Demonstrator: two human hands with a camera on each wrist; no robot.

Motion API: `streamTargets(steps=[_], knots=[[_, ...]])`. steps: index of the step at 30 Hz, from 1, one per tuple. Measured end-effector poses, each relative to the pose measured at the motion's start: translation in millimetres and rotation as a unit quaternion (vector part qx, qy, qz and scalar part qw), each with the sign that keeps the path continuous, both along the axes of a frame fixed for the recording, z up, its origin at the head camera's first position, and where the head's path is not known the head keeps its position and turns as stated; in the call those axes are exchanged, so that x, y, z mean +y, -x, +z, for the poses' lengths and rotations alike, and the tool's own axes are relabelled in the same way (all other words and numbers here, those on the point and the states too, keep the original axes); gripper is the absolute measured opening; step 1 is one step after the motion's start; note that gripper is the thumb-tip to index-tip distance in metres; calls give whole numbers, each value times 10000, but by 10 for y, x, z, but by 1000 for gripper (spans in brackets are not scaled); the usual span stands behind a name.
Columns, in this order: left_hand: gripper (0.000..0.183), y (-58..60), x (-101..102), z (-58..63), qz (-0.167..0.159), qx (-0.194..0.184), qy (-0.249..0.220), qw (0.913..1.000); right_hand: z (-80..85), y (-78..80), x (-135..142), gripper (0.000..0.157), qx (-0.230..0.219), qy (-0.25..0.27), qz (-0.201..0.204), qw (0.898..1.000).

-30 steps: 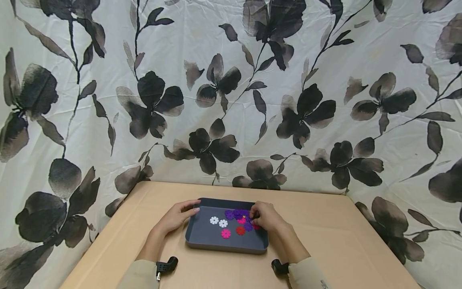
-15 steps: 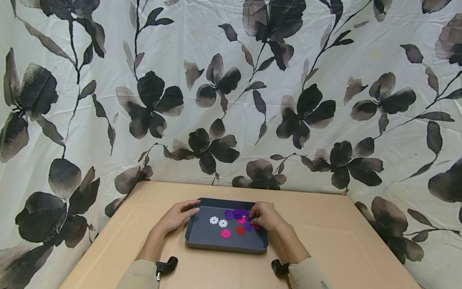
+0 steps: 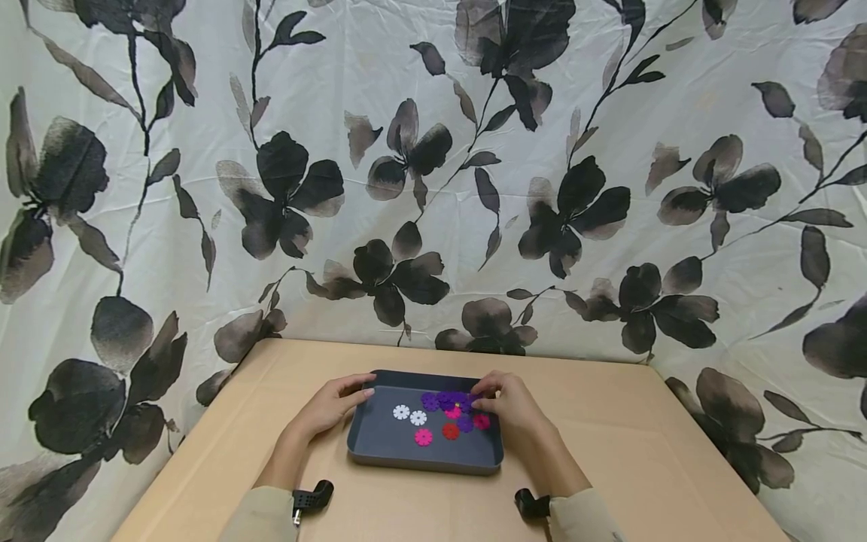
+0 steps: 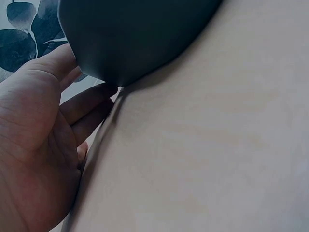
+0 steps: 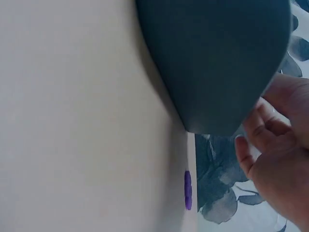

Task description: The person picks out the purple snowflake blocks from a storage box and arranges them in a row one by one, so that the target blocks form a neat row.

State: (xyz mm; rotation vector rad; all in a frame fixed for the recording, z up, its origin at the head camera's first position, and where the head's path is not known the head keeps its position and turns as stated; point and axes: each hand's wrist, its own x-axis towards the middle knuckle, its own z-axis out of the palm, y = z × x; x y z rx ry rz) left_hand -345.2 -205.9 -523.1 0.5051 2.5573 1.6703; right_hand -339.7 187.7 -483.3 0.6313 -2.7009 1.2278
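A grey rectangular tray (image 3: 393, 452) stands on the table, with several small notched plastic discs in it. Two white discs (image 3: 409, 413) lie towards the left, a pink disc (image 3: 423, 437) and a red disc (image 3: 450, 431) nearer the front. Purple discs (image 3: 447, 400) overlap at the back right, with more pink among them. My left hand (image 3: 327, 406) holds the tray's left rim, thumb over the edge, fingers against the outside. At the right rim, my right hand (image 3: 516, 406) has thumb and index finger spread apart, their tips above the discs; its other fingers hang loosely outside the wall.
A light wooden-coloured table (image 3: 582, 421) surrounds the tray. Behind it hangs a white cloth (image 3: 420, 68) with dark flowers. In the right wrist view, a small purple piece (image 5: 188, 191) shows near the table's far edge. Both wrists carry black cameras.
My right hand has shifted slightly right, and its thumb and fingers have spread, uncovering a pink disc at the tray's right side. My left hand has stayed at the left rim.
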Motion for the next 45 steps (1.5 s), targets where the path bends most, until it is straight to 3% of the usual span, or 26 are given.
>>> streamTargets(steps=[13,19,38,45], knots=[[53,-4,15,18,8,5,13,10000,70,3,273,17,-134,1095,-138,9938],[51,1,27,29,19,36,42,10000,70,4,452,19,-119,1323,-178,9910],[54,0,28,21,4,-16,136,9999,-27,-15,859,21,-611,1558,-199,9857],[55,-24,7,32,9,5,123,9999,-49,-24,922,21,-764,1193,-422,9890]])
